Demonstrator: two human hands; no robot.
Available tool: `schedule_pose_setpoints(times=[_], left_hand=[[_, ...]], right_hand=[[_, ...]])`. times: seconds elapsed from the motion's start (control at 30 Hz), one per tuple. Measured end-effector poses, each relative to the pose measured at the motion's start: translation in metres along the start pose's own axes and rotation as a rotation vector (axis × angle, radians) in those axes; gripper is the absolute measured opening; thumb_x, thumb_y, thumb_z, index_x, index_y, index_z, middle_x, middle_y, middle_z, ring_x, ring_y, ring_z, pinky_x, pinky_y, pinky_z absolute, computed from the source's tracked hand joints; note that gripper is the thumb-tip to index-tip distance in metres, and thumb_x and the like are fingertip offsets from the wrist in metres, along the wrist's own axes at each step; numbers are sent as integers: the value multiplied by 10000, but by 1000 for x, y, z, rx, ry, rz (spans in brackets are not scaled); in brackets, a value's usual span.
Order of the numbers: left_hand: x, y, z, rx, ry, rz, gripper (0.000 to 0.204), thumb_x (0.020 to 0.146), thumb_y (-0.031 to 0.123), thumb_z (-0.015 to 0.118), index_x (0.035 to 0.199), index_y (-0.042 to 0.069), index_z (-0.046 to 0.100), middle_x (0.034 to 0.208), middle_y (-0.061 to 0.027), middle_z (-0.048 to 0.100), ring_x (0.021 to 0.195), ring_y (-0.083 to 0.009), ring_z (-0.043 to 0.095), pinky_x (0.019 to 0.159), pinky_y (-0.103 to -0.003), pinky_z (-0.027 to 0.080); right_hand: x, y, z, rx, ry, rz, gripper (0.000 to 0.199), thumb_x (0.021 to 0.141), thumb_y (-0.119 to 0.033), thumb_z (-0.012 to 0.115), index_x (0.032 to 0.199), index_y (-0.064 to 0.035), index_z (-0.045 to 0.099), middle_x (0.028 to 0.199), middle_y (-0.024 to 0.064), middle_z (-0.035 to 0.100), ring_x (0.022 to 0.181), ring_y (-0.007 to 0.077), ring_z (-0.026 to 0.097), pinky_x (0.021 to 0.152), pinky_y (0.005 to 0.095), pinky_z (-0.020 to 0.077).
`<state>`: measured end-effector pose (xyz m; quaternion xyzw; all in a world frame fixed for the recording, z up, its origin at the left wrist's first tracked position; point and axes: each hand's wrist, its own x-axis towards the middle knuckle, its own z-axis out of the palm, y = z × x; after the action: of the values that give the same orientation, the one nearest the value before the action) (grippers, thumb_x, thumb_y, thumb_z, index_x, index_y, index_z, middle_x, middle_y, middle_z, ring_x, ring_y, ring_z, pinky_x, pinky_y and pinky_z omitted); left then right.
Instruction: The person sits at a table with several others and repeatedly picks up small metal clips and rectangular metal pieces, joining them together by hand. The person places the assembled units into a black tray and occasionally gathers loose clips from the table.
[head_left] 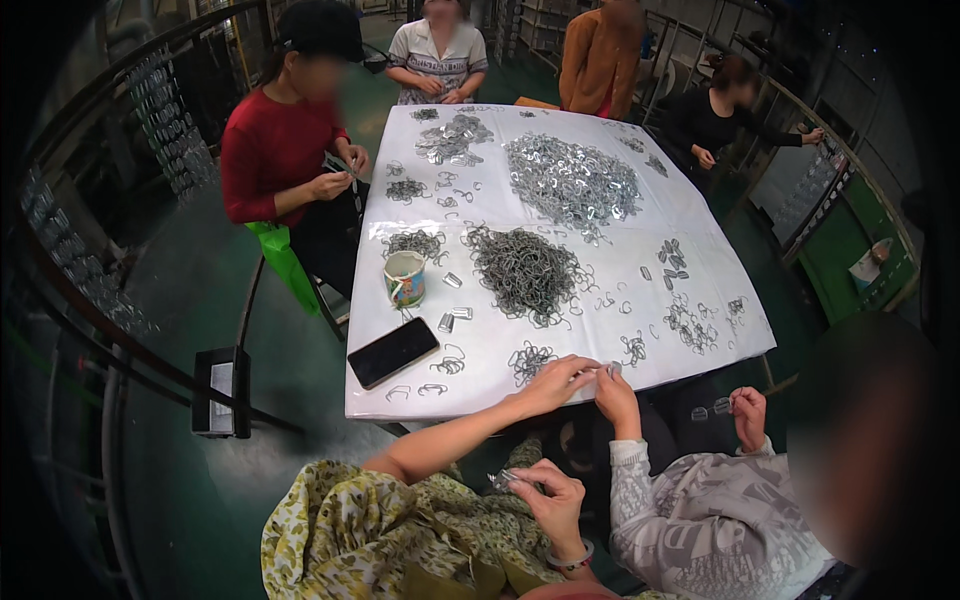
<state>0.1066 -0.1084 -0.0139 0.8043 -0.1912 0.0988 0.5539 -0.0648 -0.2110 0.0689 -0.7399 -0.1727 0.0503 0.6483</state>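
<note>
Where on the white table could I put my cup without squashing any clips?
The near-left corner by the phone has bare cloth, with only a few loose clips. The right edge past the small clip group is fairly bare too. The middle is crowded: a dark wire pile and a shiny clip pile. The mug fills its spot.

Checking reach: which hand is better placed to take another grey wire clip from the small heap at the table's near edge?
Left. The left hand lies beside the grey wire-clip heap; the right hand, back over the lap, pinches a small shiny piece.
</note>
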Motion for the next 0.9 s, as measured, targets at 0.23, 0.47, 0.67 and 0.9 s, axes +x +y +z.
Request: schedule_pose_setpoints(times=[0.23, 0.47, 0.67, 0.9], left_hand=[[-77, -33, -36, 484, -27, 223, 425, 938, 333, 601, 627, 44, 593, 635, -124, 629, 587, -342, 625, 543, -448, 492], [-93, -43, -53, 621, -104, 107, 468, 965, 401, 524, 667, 59, 641, 669, -129, 651, 618, -352, 643, 540, -469, 496], [-92, -59, -44, 546, -139, 45, 515, 942, 483, 522, 645, 76, 629, 663, -143, 647, 623, -366, 641, 560, -473, 505], [-90, -67, -34, 372, -174, -7, 514, 934, 515, 527, 730, 78, 702, 708, -165, 670, 671, -369, 654, 641, -465, 525]], right_hand=[[-8, 1, -7, -29, 83, -58, 167, 758, 52, 760, 920, 25, 730, 751, 69, 658, 645, 98, 580, 560, 232, 431], [-10, 14, 0, -4, 94, -12, 173, 753, 33, 766, 922, 20, 733, 709, 29, 612, 626, 72, 503, 544, 219, 374], [-4, 13, 3, 12, 85, 24, 159, 797, 62, 718, 954, 40, 720, 766, 47, 679, 670, 76, 610, 612, 201, 482], [-7, 25, 7, 216, 100, 168, 166, 844, 37, 701, 1009, 52, 706, 850, 73, 719, 738, 91, 665, 676, 206, 533]])
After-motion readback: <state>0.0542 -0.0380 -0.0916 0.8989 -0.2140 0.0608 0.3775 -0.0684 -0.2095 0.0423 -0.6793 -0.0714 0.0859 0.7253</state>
